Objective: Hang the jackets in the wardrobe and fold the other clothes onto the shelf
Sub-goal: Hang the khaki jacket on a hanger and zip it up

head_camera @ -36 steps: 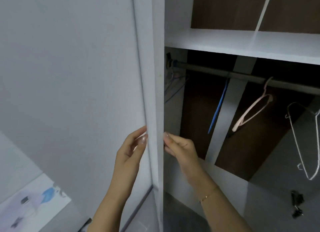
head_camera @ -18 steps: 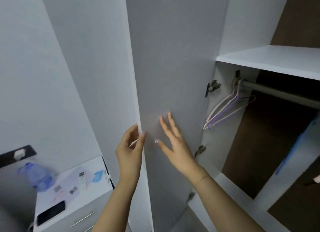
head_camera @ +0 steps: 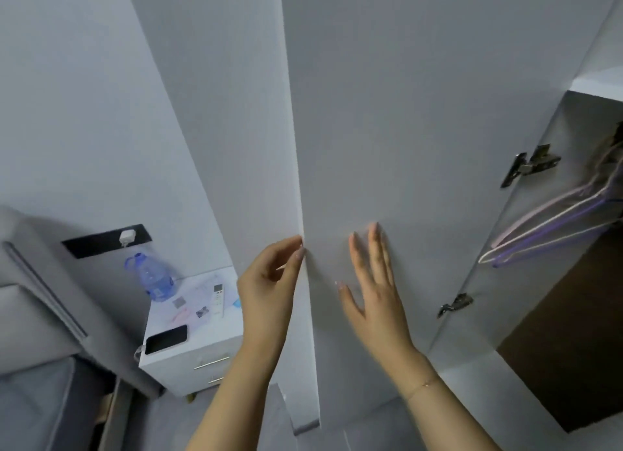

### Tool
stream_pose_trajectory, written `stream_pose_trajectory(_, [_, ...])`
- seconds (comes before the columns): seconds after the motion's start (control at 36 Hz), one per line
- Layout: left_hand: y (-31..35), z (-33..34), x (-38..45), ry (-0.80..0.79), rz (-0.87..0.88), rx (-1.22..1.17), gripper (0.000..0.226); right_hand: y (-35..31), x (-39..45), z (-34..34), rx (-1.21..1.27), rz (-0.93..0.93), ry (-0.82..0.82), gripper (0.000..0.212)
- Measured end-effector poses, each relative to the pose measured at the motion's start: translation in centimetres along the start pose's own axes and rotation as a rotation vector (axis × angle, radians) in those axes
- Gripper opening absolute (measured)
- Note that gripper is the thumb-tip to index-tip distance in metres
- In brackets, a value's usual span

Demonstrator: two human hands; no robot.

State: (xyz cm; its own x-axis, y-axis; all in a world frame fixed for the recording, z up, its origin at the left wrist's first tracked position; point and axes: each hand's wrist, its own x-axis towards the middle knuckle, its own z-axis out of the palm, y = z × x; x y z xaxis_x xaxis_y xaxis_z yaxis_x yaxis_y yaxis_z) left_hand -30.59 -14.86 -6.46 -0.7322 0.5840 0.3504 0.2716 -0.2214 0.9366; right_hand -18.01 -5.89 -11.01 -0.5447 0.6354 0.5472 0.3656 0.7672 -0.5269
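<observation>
Wardrobe door (head_camera: 404, 130) between hands, left hand (head_camera: 266, 288) seemingly at edge, right hand (head_camera: 374, 295) flat on it

At the lower left stands a white bedside cabinet (head_camera: 188, 356) with two drawer handles on its front. On its top there are a blue water bottle (head_camera: 150, 275), a white remote control (head_camera: 218, 299), a black phone (head_camera: 166, 338) near the front edge, and some small papers. On the wall above it, a white plug (head_camera: 127, 237) sits on a black strip (head_camera: 101, 241), and a grey padded headboard (head_camera: 40, 282) is at the far left.
</observation>
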Motion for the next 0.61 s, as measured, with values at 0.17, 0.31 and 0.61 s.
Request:
stream_pose_trajectory(0.17, [-0.9, -5.5, -3.0, 0.013, -0.084, 0.138, 0.033, -2.3, -3.6, 2.0, 0.238, -0.095, -0.402, 0.058])
stream_pose_trajectory(0.31, [-0.8, -12.9, -6.5, 0.242, -0.098, 0.155, 0.039, -5.6, -3.3, 4.6, 0.553, 0.046, -0.62, 0.048])
stream_pose_trajectory(0.61, [1.0, -29.0, -17.9, 0.7, -0.181, 0.092, 0.032, -21.8, -6.1, 13.9, 0.924, -0.019, -1.068, 0.035])
